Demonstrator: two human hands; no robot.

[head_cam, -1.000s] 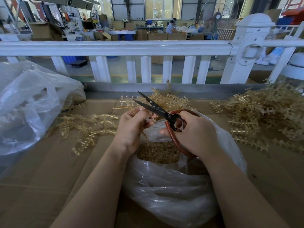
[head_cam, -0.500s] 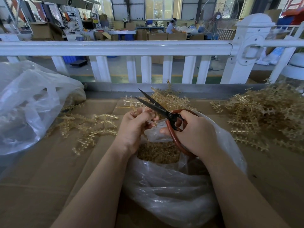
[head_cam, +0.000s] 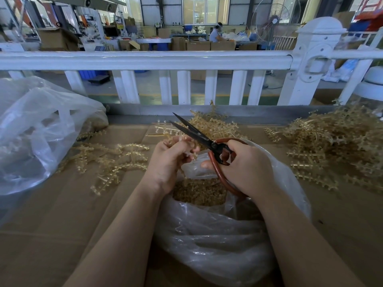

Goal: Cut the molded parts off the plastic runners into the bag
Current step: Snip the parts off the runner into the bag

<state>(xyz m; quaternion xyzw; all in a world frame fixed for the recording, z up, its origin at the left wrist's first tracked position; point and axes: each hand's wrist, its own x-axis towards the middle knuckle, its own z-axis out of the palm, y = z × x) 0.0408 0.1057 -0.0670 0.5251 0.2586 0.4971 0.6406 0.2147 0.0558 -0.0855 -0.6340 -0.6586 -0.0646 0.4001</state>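
Head view: left hand (head_cam: 169, 162) pinches a runner (head_cam: 165, 131) over the bag (head_cam: 217, 241) on the desk (head_cam: 51, 224); right hand (head_cam: 246, 166) grips open-bladed scissors (head_cam: 199, 135). Runner piles (head_cam: 335, 146) flank it; a second bag (head_cam: 37, 129) lies left, a white railing (head_cam: 145, 59) behind.

Both forearms reach over the bag (head_cam: 217, 241); left hand (head_cam: 167, 162) pinches a runner (head_cam: 165, 131), right hand (head_cam: 246, 168) grips scissors (head_cam: 199, 134).

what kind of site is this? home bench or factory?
Most likely a factory floor: heaps of plastic runners on the bench, stacked cardboard boxes behind the white railing, and an industrial fan.
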